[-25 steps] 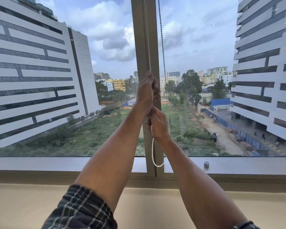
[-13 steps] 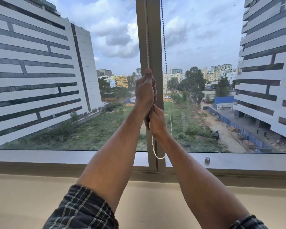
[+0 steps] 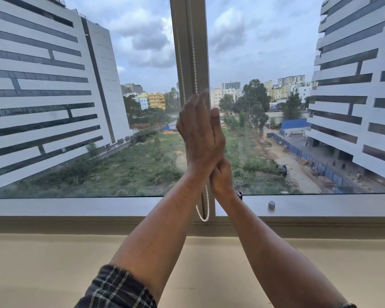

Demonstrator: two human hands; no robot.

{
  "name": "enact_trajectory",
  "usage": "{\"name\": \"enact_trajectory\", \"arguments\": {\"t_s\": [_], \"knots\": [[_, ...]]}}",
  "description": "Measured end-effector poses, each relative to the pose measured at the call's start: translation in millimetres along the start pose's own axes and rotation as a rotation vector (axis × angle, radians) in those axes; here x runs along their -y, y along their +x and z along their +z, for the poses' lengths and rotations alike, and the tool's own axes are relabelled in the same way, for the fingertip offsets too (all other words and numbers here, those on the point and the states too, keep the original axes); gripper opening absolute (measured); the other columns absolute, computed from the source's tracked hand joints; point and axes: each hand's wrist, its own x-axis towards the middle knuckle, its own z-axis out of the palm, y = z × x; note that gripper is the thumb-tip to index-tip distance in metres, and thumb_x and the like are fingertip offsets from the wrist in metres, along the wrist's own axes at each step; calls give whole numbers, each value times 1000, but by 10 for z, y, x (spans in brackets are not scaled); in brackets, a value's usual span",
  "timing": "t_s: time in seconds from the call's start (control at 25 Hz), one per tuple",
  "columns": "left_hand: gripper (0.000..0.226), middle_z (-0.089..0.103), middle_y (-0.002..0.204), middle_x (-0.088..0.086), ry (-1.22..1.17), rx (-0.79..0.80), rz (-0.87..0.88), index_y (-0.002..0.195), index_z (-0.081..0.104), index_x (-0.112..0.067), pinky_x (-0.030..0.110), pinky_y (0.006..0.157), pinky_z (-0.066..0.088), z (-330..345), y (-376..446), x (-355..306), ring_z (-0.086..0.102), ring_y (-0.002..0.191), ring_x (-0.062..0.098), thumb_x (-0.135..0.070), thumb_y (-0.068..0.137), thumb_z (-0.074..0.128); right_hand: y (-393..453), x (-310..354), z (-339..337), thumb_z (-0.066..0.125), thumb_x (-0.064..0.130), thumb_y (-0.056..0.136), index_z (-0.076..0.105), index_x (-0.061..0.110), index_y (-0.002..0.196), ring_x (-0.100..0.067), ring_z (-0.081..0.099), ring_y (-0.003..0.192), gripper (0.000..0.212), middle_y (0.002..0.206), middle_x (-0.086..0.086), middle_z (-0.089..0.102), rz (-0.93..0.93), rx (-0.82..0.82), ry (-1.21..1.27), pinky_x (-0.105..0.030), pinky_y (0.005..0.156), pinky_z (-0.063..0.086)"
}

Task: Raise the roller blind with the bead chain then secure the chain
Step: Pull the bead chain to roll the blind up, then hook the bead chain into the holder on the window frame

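A white bead chain [image 3: 194, 52] hangs in two strands down the central window mullion [image 3: 188, 23], and its loop [image 3: 203, 216] ends just above the sill. My left hand [image 3: 199, 134] is raised in front of the mullion with its fingers stretched upward and apart, its palm toward the chain. Just below it, my right hand [image 3: 220, 177] is closed in a fist around the chain. The roller blind itself is out of view above the frame.
A grey window sill [image 3: 76, 205] runs below the glass, with a small grey cylinder [image 3: 271, 205] on it right of the mullion. A beige ledge [image 3: 42, 263] lies under my forearms. Outside are white buildings and a green lot.
My left hand has let go of the chain and opened, fingers now pointing up. My right hand still holds the chain at about the same height.
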Motion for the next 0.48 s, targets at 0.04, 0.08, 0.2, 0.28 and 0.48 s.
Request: {"name": "enact_trajectory", "arguments": {"t_s": [0.04, 0.08, 0.2, 0.28, 0.48], "knots": [[35, 61, 131, 3, 12, 36, 75, 135, 57, -13, 37, 105, 34, 34, -58, -8, 53, 123, 20, -25, 105, 43, -37, -60, -79, 52, 3, 86, 65, 3, 109, 1, 62, 67, 26, 75, 22, 72, -3, -59, -20, -21, 60, 49], [33, 64, 127, 2, 20, 80, 144, 132, 60, -13, 38, 102, 35, 82, -131, -24, 55, 120, 20, -23, 104, 44, -63, -138, -171, 54, 6, 83, 67, 13, 106, -6, 59, 65, 28, 71, 20, 70, -4, -102, -28, -30, 57, 48], [32, 68, 118, 1, 63, 229, 266, 123, 65, -14, 41, 96, 39, 242, -378, -44, 60, 112, 21, -24, 103, 42, -67, -365, -446, 54, 16, 76, 68, 34, 83, -23, 48, 61, 23, 60, 17, 61, -27, -154, -67, -48, 50, 42], [30, 68, 115, 2, 96, 344, 296, 118, 66, -13, 41, 95, 39, 385, -548, 9, 60, 109, 22, -26, 102, 44, -40, -504, -636, 58, 15, 79, 66, 27, 79, -26, 52, 65, 15, 65, 15, 63, 11, -177, -149, -47, 53, 45], [28, 70, 110, 5, 53, 657, 211, 115, 65, -12, 39, 94, 39, 755, -1015, 144, 64, 101, 26, -24, 99, 45, -3, -702, -1137, 59, 20, 84, 61, 19, 76, -23, 58, 71, 9, 71, 0, 62, 62, -180, -380, -30, 63, 50]]}}
